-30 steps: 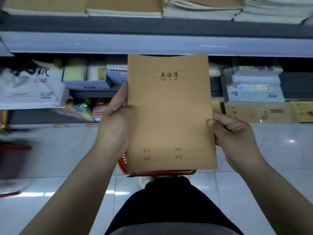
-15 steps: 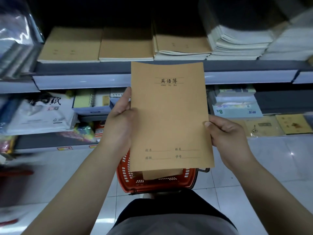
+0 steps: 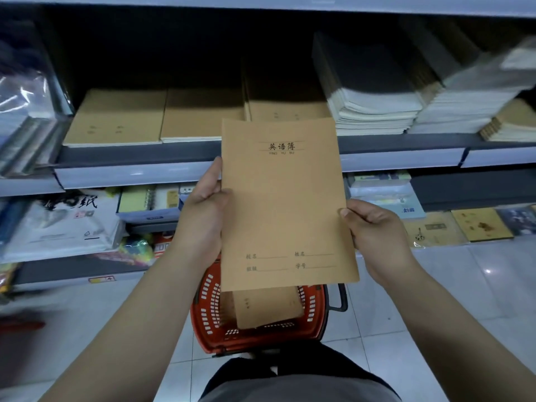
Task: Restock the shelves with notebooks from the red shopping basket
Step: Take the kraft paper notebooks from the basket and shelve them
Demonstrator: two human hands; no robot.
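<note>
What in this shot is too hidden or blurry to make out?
- Red basket, head view: far side covered by the held notebook.
- Left hand, right hand: fingers behind the cover.
- Wrapped stacks, upper right: blurred.
- Red object, left edge: smeared.

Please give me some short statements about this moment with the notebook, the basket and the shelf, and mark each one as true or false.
1. Both hands hold the brown notebook by its side edges. True: the left hand grips the left edge, the right hand the right edge.
2. The red basket is empty. False: at least one brown notebook lies inside it.
3. The held notebook already lies on the shelf. False: it is upright in the hands, in front of the shelf edge.
4. Brown notebook stacks lie flat on the shelf behind. True.
5. The basket stands on the shelf. False: it is low down, above the tiled floor.
</note>
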